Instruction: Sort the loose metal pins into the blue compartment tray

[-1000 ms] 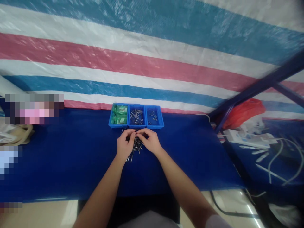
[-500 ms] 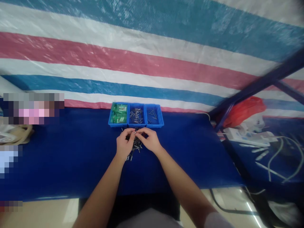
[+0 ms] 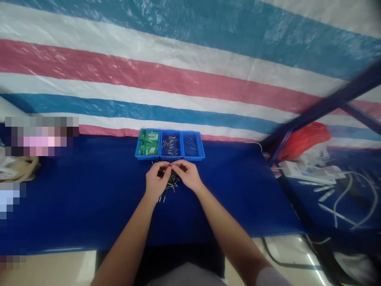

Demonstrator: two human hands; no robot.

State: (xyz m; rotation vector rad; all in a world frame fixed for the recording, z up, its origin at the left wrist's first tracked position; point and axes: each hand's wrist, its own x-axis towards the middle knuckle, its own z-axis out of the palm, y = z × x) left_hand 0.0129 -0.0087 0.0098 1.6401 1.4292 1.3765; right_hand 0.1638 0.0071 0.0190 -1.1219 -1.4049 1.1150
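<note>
Head view: three blue plastic bins are set side by side on a dark blue tabletop (image 3: 89, 198), close to a striped tarpaulin (image 3: 178, 79). The left bin (image 3: 147, 157) is filled with green packets (image 3: 151, 137), on which pale labels can be seen, though the print is too small to be read. In the middle bin (image 3: 170, 157) many slender metal pins (image 3: 171, 146) are heaped crosswise, while only a few loose pins (image 3: 191, 143) are scattered over the floor of the right bin (image 3: 193, 157).

In front of the bins, a pile of dark metal pins (image 3: 172, 185) is spread on the tabletop, partly covered by both hands. The left hand (image 3: 155, 180) and the right hand (image 3: 188, 174) are curled, with thumb and fingers drawn together at the tips, and the two sets of fingertips are met above the pile. Whether a pin is pinched there cannot be told, since the spot is small and blurred.

At the far left, a tan basket (image 3: 29, 172) is cut off by the picture's edge and partly masked by pixel blocks. To the right, a red plastic bag (image 3: 309, 139) and a white cable (image 3: 373, 202) are blurred.
</note>
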